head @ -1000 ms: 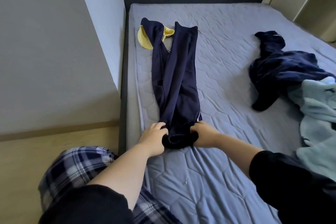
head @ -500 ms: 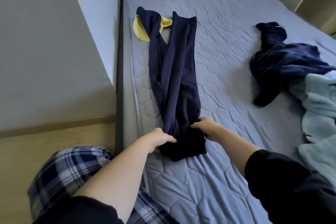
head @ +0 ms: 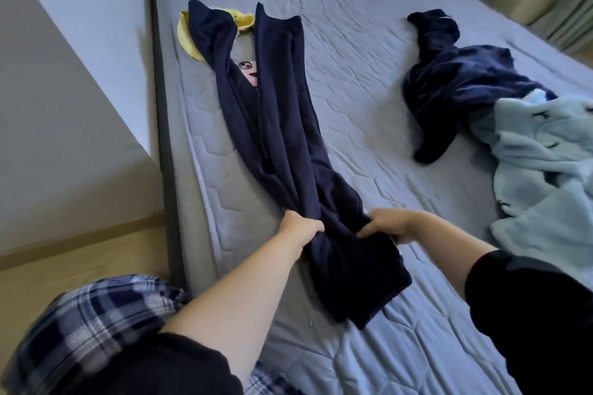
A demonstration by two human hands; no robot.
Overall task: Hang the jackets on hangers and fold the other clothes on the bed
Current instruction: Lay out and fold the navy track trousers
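In the head view, the navy garment (head: 282,112) lies stretched along the left side of the bed (head: 369,51). The left hand (head: 301,228) and the right hand (head: 386,224) each curl their fingers around its near end, one at each edge. The cloth looks soft, limp and light, so I think holding both edges suits folding.

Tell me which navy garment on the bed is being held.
The long navy garment laid out straight: the left hand and right hand grip its near end. The crumpled navy garment lies untouched beside the light blue fleece.
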